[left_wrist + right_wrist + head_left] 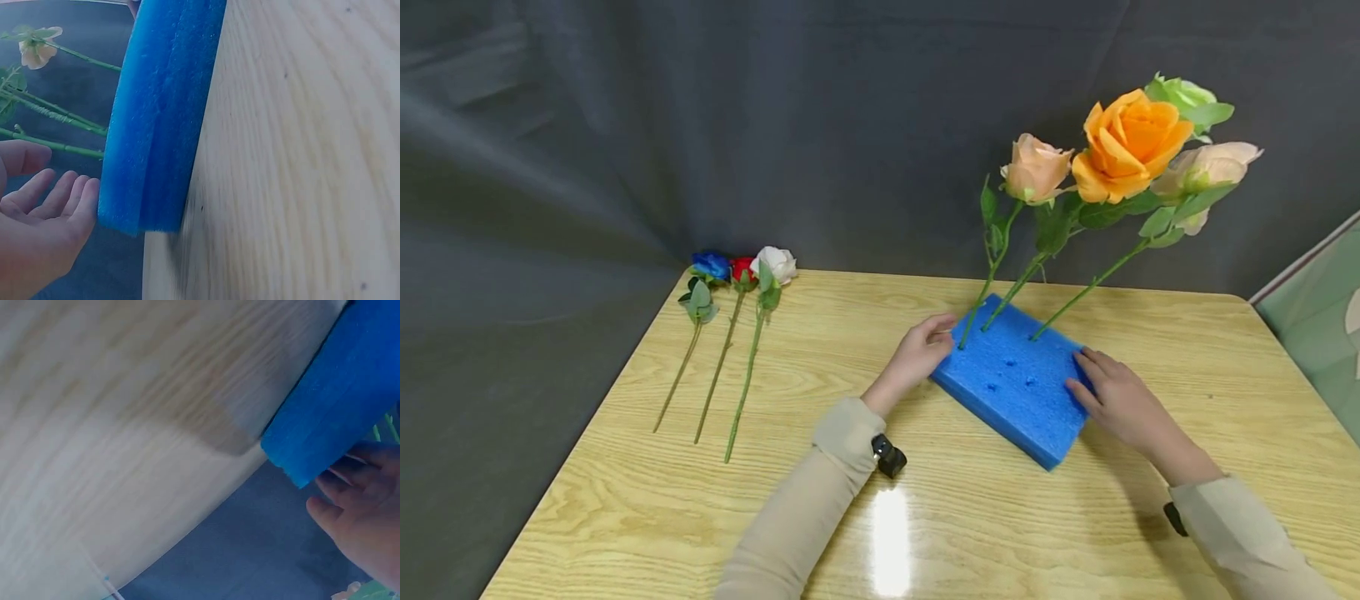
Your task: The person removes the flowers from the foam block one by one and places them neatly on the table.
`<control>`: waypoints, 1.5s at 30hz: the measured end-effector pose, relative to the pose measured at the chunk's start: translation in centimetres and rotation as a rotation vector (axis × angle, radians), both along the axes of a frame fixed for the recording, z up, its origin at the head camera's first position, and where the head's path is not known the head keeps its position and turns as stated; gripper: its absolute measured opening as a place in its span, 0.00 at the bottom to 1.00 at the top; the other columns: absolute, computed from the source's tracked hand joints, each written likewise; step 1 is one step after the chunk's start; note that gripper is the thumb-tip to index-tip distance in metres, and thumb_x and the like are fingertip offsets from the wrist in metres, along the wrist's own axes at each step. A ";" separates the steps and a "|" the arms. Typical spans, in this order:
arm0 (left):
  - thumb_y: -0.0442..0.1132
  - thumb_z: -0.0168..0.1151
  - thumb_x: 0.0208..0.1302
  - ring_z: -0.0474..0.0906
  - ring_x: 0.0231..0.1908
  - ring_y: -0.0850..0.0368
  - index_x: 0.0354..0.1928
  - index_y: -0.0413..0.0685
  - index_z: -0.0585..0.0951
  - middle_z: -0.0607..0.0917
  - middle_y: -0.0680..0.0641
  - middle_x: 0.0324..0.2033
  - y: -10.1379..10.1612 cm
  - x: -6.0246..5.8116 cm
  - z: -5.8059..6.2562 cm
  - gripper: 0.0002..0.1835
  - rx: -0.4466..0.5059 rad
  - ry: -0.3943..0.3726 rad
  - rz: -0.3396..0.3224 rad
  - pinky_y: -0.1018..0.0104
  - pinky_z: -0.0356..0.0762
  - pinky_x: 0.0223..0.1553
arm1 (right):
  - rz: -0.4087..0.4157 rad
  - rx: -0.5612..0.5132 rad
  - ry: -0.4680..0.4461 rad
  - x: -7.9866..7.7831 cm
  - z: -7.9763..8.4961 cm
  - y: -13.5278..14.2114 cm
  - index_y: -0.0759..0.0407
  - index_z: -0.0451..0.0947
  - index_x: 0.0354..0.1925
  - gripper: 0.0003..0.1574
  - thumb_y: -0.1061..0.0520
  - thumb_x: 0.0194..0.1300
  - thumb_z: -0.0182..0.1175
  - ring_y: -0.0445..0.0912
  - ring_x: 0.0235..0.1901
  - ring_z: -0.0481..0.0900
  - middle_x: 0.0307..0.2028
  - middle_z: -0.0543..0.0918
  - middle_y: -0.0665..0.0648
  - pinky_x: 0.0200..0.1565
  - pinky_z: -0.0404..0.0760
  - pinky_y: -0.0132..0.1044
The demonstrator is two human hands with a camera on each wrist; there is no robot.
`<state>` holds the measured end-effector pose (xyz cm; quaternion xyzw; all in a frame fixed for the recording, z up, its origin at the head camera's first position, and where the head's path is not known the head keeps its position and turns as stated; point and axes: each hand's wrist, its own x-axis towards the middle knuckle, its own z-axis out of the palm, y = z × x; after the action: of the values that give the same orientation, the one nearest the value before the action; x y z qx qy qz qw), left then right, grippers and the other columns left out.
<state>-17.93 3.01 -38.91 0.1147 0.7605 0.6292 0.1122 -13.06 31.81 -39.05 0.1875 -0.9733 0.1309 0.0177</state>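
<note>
Four roses [1131, 154] stand in the foam block [1018, 400] on the table [842, 333], three loose roses [773, 265] lie apart, uninserted, and the left hand [921, 348] and right hand [1116, 398] rest at the block's edges, relaxed, gripping nothing.

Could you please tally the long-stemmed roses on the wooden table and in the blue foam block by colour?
Blue long-stemmed rose: 1
Red long-stemmed rose: 1
White long-stemmed rose: 1
Large orange rose: 1
Light green rose: 1
Pale peach-toned roses: 2
Total: 7
</note>
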 end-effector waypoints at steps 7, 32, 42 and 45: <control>0.31 0.47 0.72 0.69 0.65 0.46 0.68 0.43 0.65 0.71 0.43 0.66 0.9 -0.3 -0.3 0.24 -0.028 -0.009 -0.018 0.56 0.71 0.64 | -0.048 -0.009 -0.151 0.1 -0.6 -0.7 0.82 0.46 0.68 0.45 0.44 0.76 0.42 0.76 0.68 0.47 0.68 0.48 0.83 0.66 0.51 0.69; 0.38 0.57 0.68 0.79 0.47 0.49 0.48 0.37 0.80 0.83 0.39 0.46 2.3 -0.4 -0.9 0.12 -0.027 0.089 0.171 0.71 0.77 0.49 | -0.090 -0.085 -0.210 0.3 -1.4 -1.3 0.79 0.31 0.70 0.56 0.36 0.74 0.40 0.72 0.71 0.31 0.71 0.35 0.81 0.70 0.37 0.66; 0.39 0.55 0.70 0.78 0.47 0.49 0.47 0.37 0.79 0.82 0.39 0.46 2.2 -0.3 -1.4 0.12 -0.006 0.096 0.204 0.70 0.77 0.48 | -0.088 -0.082 -0.224 0.2 -1.5 -1.2 0.78 0.30 0.71 0.56 0.36 0.74 0.40 0.71 0.72 0.30 0.71 0.34 0.80 0.71 0.36 0.66; 0.39 0.54 0.70 0.79 0.48 0.47 0.46 0.38 0.78 0.82 0.39 0.46 2.2 -0.4 -1.5 0.11 -0.007 0.113 0.202 0.67 0.78 0.50 | -0.086 -0.081 -0.229 0.2 -1.4 -1.1 0.78 0.29 0.71 0.56 0.36 0.74 0.40 0.71 0.72 0.29 0.71 0.34 0.80 0.71 0.35 0.66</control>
<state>-18.31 5.25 -40.42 0.0723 0.7755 0.6271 0.0055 -12.90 30.69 -40.49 0.1285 -0.9701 0.1898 -0.0803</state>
